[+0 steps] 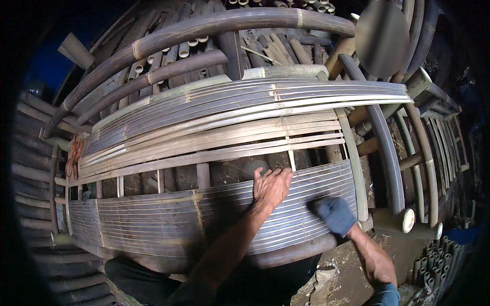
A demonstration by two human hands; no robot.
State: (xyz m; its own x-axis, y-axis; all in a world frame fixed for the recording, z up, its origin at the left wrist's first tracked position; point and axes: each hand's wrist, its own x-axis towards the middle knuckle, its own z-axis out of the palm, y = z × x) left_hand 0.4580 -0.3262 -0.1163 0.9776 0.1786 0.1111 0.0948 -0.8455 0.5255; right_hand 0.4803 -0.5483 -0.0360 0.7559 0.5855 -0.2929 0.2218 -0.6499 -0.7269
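Head view: left hand (272, 186) lies open, flat on the bamboo slats (204, 219); gloved right hand (334, 214) rests closed on them, its contents unclear. Steady, even pressure probably suits.

No packages, no labels, no signs, no screens anywhere in view, only bare bamboo

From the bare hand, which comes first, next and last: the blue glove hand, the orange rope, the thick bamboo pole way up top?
1. Blue gloved hand, just right of the bare left hand.
2. Thick bamboo pole, arching across the top.
3. Orange rope, far left edge of the slats.
The last two are fairly close.
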